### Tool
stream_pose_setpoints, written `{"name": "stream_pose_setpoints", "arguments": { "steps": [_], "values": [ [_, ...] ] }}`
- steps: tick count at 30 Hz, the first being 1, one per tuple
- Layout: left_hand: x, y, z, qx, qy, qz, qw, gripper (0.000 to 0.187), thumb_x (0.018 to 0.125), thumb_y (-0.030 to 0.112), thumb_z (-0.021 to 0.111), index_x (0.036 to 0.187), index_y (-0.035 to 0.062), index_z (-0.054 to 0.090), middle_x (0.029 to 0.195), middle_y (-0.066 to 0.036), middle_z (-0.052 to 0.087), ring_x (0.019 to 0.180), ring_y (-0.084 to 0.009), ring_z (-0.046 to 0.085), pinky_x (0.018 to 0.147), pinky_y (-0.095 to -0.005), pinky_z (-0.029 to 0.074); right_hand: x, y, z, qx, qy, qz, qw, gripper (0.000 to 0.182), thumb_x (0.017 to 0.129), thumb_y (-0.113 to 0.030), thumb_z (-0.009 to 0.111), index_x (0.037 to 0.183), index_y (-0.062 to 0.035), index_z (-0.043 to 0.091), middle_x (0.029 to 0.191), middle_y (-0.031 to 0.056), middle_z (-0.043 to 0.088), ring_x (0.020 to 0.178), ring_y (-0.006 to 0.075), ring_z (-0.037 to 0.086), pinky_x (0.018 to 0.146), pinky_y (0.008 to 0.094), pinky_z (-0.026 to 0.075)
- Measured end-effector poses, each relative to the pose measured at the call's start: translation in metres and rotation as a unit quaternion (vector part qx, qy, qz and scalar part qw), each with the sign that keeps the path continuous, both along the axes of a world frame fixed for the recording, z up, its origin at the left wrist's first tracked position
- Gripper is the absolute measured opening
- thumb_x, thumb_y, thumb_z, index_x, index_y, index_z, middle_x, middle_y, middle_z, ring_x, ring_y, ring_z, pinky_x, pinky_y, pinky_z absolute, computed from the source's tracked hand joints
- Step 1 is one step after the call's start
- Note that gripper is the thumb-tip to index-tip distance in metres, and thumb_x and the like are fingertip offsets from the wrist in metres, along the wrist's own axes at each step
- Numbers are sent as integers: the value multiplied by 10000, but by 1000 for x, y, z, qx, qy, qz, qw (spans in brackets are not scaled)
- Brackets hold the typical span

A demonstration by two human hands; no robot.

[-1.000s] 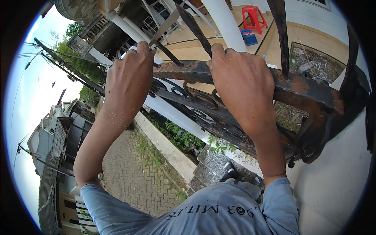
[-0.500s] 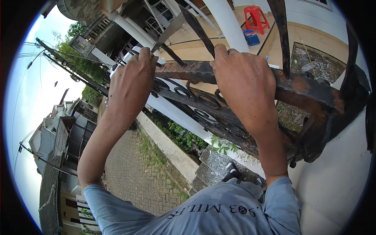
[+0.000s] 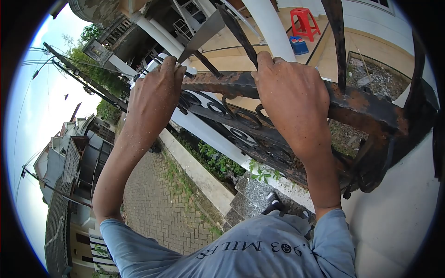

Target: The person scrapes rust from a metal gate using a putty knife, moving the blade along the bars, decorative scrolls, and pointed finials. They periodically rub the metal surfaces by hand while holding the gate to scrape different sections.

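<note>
A flat grey metal blade (image 3: 203,37) slants up from the fingers of my left hand (image 3: 155,95), which is closed on its lower end. Its upper end meets or overlaps a dark pointed spike (image 3: 237,34) of the fence. My right hand (image 3: 294,99) is closed over the rusty black top rail (image 3: 361,104), with the thumb side against the base of that spike. Its fingertips are hidden behind the rail. Scrolled ironwork (image 3: 236,123) runs below the rail. Small pale specks dot both hands and forearms.
Behind the fence, a red stool (image 3: 304,24) and a blue object (image 3: 298,45) stand on the tiled porch near a white pillar (image 3: 269,28). Green plants (image 3: 215,162) grow below the fence. A paved lane (image 3: 153,199) lies at the left, with houses and a utility pole beyond.
The blade has tilted and shows more of its flat face beside the spike. My left hand has shifted slightly left, my right hand slightly right, still over the rail.
</note>
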State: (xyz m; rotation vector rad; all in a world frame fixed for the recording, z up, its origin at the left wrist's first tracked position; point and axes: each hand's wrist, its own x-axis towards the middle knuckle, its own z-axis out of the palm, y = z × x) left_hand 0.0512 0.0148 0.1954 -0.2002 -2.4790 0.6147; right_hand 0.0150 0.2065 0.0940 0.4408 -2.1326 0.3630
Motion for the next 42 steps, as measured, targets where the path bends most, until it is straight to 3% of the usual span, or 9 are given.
{"name": "stream_pose_setpoints", "arguments": {
  "steps": [8,11,25,27,29,33,35,39,42],
  "values": [
    [-2,-7,6,-2,44,-21,999,222,993,238,480,1001,16,485,695,-192,616,583,-359,631,527,-463,489,1,0,-2,-4,-1,4,1000,155,740,-93,692,851,-40,598,620,72,644,632,172,685,562,262,519],
    [0,-15,-13,-29,-34,-36,998,228,993,241,476,996,14,487,718,-196,619,598,-353,638,525,-460,491,1,2,2,20,-49,4,999,244,918,-241,572,966,-4,598,688,133,667,664,248,695,599,335,559],
    [-11,-47,-38,-7,0,-129,992,214,967,214,518,1074,29,506,829,-166,641,640,-357,649,546,-448,515,0,1,2,10,-50,6,999,242,918,-252,578,961,-14,595,676,133,662,651,251,688,591,353,558],
    [-16,-52,-28,85,47,-116,988,236,957,222,536,1094,32,507,856,-166,641,641,-369,647,547,-451,518,0,1,-1,7,-52,0,999,238,917,-250,579,955,-15,592,671,134,659,650,257,687,590,357,558],
    [-13,-50,-51,-13,11,-145,989,227,967,208,521,1098,23,504,807,-174,644,604,-352,647,511,-443,506,1,2,1,6,-55,4,998,236,915,-248,582,947,-15,590,670,137,658,652,263,686,592,359,559],
    [-17,-52,-36,144,18,-107,984,236,952,214,549,1096,31,509,845,-176,653,616,-356,650,521,-440,512,1,1,0,2,-52,-5,999,238,914,-250,584,944,-13,590,662,142,653,649,268,686,588,368,557],
    [-19,-56,-53,6,16,-175,984,227,957,211,545,1078,22,511,767,-168,620,585,-346,637,504,-441,499,0,2,0,9,-42,-9,999,238,913,-251,586,936,-15,594,657,144,651,638,267,685,586,371,556],
    [-25,-62,-35,110,31,-136,984,229,949,222,552,1090,43,520,850,-163,647,603,-359,640,522,-445,514,0,0,-1,-6,-42,-6,999,232,915,-255,584,920,-24,601,649,146,647,610,270,678,578,375,554],
    [-26,-64,-52,7,11,-166,986,243,946,216,554,1111,40,520,828,-165,641,611,-357,638,531,-444,509,0,1,0,7,-32,-14,999,233,918,-259,582,915,-27,601,649,145,648,603,271,675,573,375,551]
  ]
}}
